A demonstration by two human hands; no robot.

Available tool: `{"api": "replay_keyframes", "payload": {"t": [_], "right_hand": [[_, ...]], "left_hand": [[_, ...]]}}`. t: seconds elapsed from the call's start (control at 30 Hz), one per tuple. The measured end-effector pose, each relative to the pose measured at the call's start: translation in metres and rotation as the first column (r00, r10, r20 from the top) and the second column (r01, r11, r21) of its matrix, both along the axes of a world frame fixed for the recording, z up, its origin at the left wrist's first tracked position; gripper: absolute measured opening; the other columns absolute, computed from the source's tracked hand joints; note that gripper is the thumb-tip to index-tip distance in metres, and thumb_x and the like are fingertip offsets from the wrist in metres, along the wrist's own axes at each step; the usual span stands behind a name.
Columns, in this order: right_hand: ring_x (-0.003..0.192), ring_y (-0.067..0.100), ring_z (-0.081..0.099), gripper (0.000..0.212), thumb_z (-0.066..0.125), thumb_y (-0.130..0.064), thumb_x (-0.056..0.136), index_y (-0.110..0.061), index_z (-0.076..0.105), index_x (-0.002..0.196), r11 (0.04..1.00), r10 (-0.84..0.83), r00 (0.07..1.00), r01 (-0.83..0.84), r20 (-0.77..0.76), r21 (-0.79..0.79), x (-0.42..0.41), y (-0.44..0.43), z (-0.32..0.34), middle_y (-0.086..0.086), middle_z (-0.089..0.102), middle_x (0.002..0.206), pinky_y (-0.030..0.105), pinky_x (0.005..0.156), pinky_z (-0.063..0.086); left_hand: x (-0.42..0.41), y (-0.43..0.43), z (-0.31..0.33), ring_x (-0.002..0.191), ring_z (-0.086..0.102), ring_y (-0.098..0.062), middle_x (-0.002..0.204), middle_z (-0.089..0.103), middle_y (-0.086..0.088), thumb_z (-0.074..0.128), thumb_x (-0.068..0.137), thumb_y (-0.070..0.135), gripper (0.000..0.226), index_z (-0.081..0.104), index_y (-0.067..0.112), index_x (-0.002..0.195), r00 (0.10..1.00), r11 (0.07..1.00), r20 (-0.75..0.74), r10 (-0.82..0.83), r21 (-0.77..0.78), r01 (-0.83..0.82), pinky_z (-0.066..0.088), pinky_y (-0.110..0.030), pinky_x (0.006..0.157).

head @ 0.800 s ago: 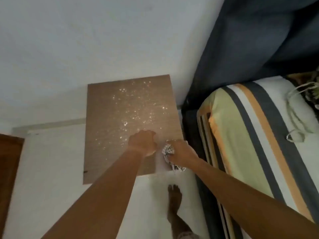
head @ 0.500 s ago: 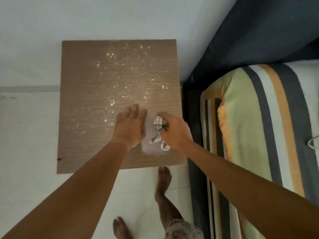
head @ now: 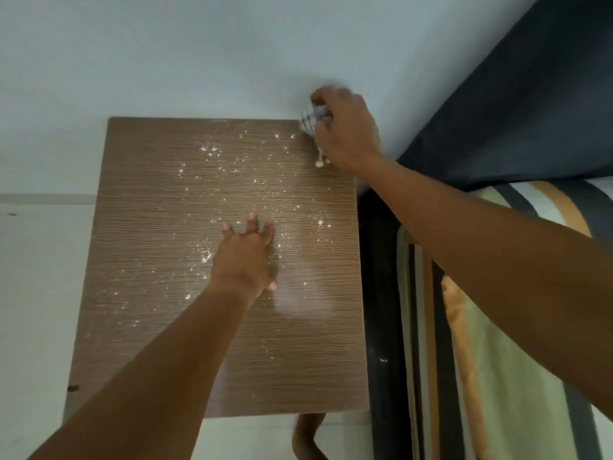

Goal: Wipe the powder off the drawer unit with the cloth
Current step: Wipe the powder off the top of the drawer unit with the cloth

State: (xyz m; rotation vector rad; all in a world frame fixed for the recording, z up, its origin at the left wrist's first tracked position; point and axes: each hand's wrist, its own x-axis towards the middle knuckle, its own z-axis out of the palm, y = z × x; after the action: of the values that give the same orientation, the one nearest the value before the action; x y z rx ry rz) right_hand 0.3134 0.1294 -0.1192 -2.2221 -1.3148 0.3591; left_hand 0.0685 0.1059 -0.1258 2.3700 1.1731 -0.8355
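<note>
So the drawer unit [head: 159, 327] sits with its back edge against the wall [head: 232, 54], bed [head: 497, 376] just off its right side. Powder [head: 232, 180] is scattered over the top, mostly the back half. Left hand [head: 243, 257] rests flat near the middle; right hand [head: 345, 127] is at the back-right corner with the cloth [head: 310, 117] bunched in it. 1 foot [head: 308, 433] is on the floor in front.

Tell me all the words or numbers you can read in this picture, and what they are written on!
There are none to read. The drawer unit top shows only wood grain and white powder. The cloth in the right hand has a check pattern, no letters, and is blurred. The left hand lies flat on the top. The wall, curtain and striped bedding carry no writing.
</note>
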Motion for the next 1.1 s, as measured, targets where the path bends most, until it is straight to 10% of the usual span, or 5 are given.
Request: {"api": "replay_keyframes", "payload": {"t": [0.17,0.57,0.8,0.97,1.1], "right_hand": [[0.155,0.026,0.003,0.057,0.028,-0.048,0.106,-0.035,0.018,0.160,0.928,0.252,0.960,-0.206,0.117,-0.309,-0.006,-0.017,-0.062,0.003,0.007,0.168,0.043,0.125,-0.001],[0.156,0.025,-0.005,0.056,0.021,-0.053,0.106,-0.037,0.015,0.159,0.930,0.212,0.960,-0.142,0.180,-0.340,-0.078,-0.103,-0.065,-0.002,-0.002,0.169,0.041,0.123,-0.005],[0.156,0.025,-0.004,0.054,0.022,-0.050,0.106,-0.038,0.016,0.159,0.944,0.101,0.980,-0.039,0.173,-0.328,-0.168,-0.210,-0.066,-0.001,0.001,0.169,0.043,0.124,-0.003],[0.155,0.025,-0.002,0.053,0.023,-0.051,0.106,-0.040,0.017,0.158,0.934,0.064,0.984,-0.002,0.164,-0.357,-0.227,-0.278,-0.064,0.000,0.003,0.169,0.047,0.123,0.000],[0.153,0.027,0.002,0.051,0.022,-0.051,0.106,-0.039,0.021,0.156,0.940,0.057,0.981,0.010,0.187,-0.340,-0.261,-0.320,-0.066,0.002,0.009,0.167,0.050,0.122,0.007]], "left_hand": [[-0.002,0.004,-0.006,0.148,0.011,-0.046,0.166,0.003,0.002,0.087,0.067,0.040,0.119,0.008,0.033,0.157,1.000,1.000,0.012,-0.015,0.019,0.015,0.032,-0.048,0.112],[-0.003,-0.001,0.001,0.145,0.022,-0.044,0.165,0.011,-0.007,0.084,0.067,0.050,0.114,0.017,0.027,0.157,0.992,0.987,0.005,-0.124,0.102,0.123,0.024,-0.048,0.116],[-0.040,-0.026,-0.012,0.121,0.051,-0.038,0.126,0.059,-0.011,0.081,0.072,0.046,0.051,0.064,0.018,0.112,0.958,0.970,0.269,-0.101,0.242,0.034,0.042,-0.048,0.102],[-0.093,-0.076,-0.021,0.146,0.026,-0.038,0.141,0.054,-0.016,0.061,0.087,0.055,0.029,0.067,0.029,0.099,0.958,0.888,0.185,-0.219,0.444,0.117,-0.004,-0.064,0.114],[-0.113,-0.098,-0.018,0.142,0.034,-0.036,0.131,0.061,-0.013,0.061,0.089,0.051,0.021,0.066,0.031,0.091,0.962,0.903,0.213,-0.170,0.425,0.065,-0.008,-0.067,0.113]]}}
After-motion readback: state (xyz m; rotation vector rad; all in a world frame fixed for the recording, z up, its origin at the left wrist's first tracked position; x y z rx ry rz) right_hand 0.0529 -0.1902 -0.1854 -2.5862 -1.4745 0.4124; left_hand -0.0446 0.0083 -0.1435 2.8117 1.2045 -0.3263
